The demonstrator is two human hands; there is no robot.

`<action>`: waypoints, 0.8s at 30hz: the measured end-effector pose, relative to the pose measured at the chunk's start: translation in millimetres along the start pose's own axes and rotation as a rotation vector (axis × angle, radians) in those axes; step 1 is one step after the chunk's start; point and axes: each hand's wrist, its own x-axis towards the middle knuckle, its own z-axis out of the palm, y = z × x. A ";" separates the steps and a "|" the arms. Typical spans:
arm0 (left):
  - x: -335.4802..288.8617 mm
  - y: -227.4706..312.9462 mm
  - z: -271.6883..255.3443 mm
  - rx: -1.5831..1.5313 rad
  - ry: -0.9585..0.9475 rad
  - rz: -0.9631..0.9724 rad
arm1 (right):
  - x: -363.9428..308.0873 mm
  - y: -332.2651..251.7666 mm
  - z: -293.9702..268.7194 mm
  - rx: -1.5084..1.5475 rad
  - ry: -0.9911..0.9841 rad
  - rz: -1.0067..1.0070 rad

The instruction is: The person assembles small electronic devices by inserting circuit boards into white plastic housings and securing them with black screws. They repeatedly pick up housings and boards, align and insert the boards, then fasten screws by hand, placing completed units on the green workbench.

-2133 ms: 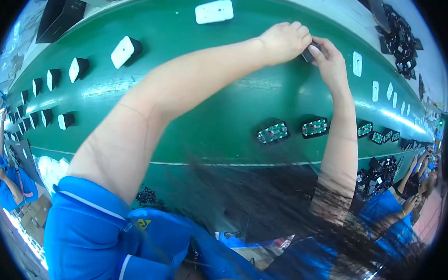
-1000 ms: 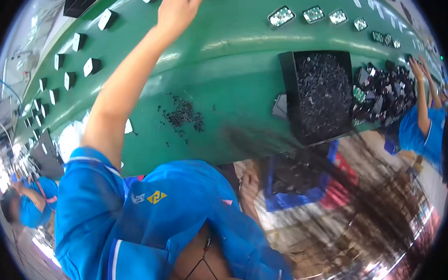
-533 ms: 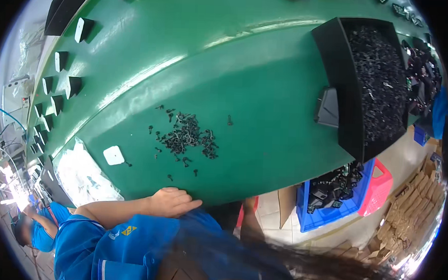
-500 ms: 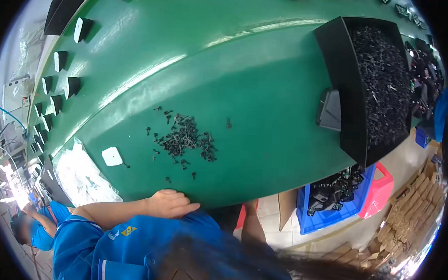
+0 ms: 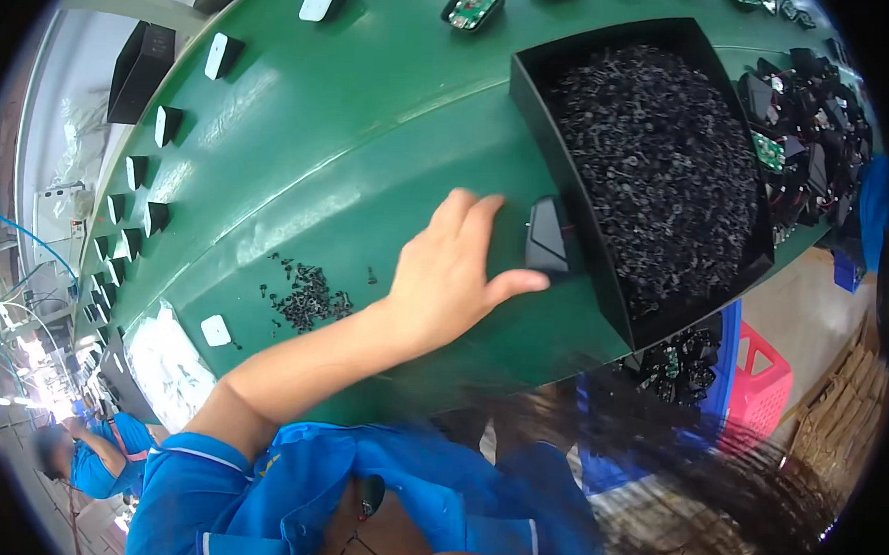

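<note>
My left hand [image 5: 450, 273] is stretched over the green table, its fingers and thumb apart and nothing in it. The thumb tip points at a small black plastic housing [image 5: 545, 237], with a visible gap between them. That housing lies against the near-left wall of a large black box [image 5: 568, 174], which is filled with a heap of tiny black parts. Left of my forearm, a loose pile of similar small black parts [image 5: 307, 301] lies on the table, with one part apart from it. My right hand does not show.
A white square piece [image 5: 216, 331] and a clear plastic bag [image 5: 168, 360] lie at the left. White-faced black housings [image 5: 219, 56] line the far edge. Right of the box are heaped black housings [image 5: 817, 145]; below stand a blue crate [image 5: 729, 349] and a pink stool [image 5: 757, 380].
My left hand has moved from the table's near edge out to the right, toward the black housing, and its fingers have spread. The view has shifted right, so the box appears nearer.
</note>
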 end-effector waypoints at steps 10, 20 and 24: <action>-5.3 5.7 15.9 -0.650 -0.139 0.095 | 7.0 0.7 -19.6 -0.564 -0.019 -0.479; -187.9 -29.4 -31.5 -1.628 -0.628 0.015 | -273.2 -156.9 -67.3 0.049 -0.245 -1.901; -225.0 -41.1 -25.5 -1.685 -0.688 0.190 | -311.3 -166.5 -62.7 -0.242 -0.393 -2.187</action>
